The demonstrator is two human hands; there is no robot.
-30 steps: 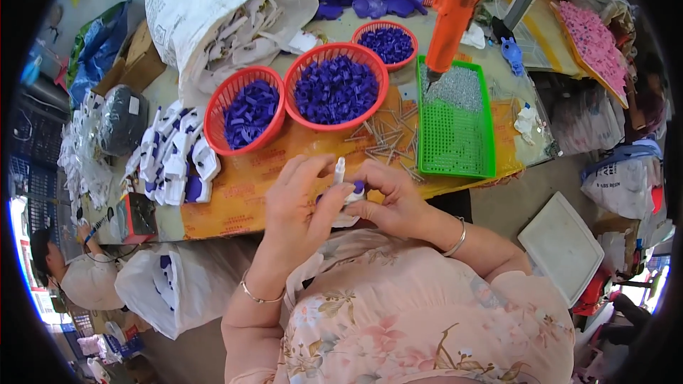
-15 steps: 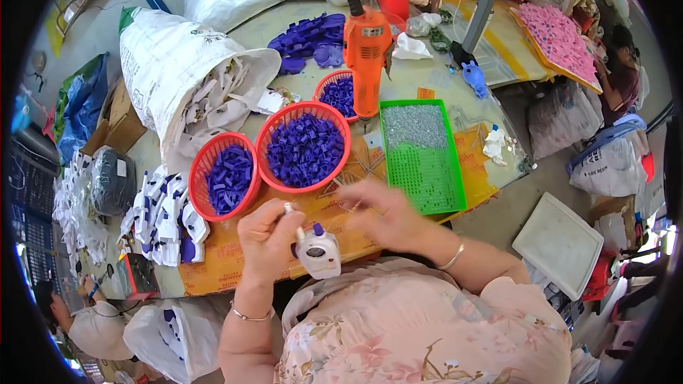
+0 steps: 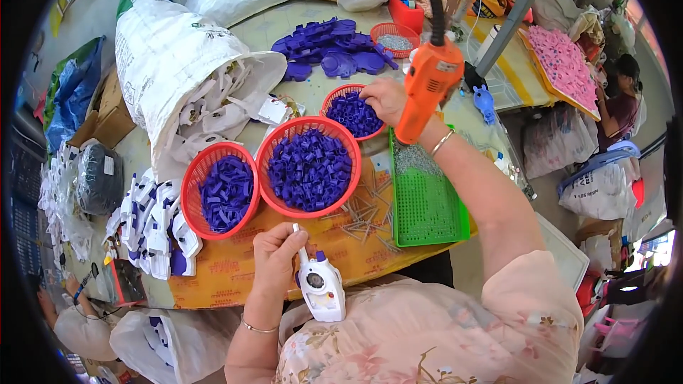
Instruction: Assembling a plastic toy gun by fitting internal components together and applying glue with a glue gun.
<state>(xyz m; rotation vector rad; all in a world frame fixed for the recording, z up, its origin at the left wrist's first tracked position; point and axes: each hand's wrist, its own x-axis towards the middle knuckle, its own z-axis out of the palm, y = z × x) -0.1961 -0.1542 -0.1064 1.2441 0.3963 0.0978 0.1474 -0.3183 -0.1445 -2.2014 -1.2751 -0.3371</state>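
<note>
My left hand [image 3: 276, 257] pinches the thin stem of a white toy walkie-talkie [image 3: 333, 303], which has a purple knob on top and a round dark dial. Its body hangs upright in front of my chest. Far across the table, my right hand [image 3: 386, 102] bends its fingers down at the edge of a small red basket [image 3: 344, 88] of little purple parts [image 3: 352, 115]. The fingers look closed, but whatever is between their tips is hidden. An orange electric screwdriver [image 3: 432, 89] hangs over my right wrist.
Two larger red baskets [image 3: 186, 199] hold purple parts. A green tray [image 3: 434, 240] of small metal pieces lies under my right forearm. Metal rods [image 3: 363, 217] are scattered beside it. White shells [image 3: 153, 220] pile up at left by a white sack [image 3: 171, 50]. Purple shells [image 3: 331, 46] lie farther back.
My right hand has gone from beside the walkie-talkie out to the small red basket. The screwdriver has swung to the right and tilted. My left hand still holds the walkie-talkie, now more upright.
</note>
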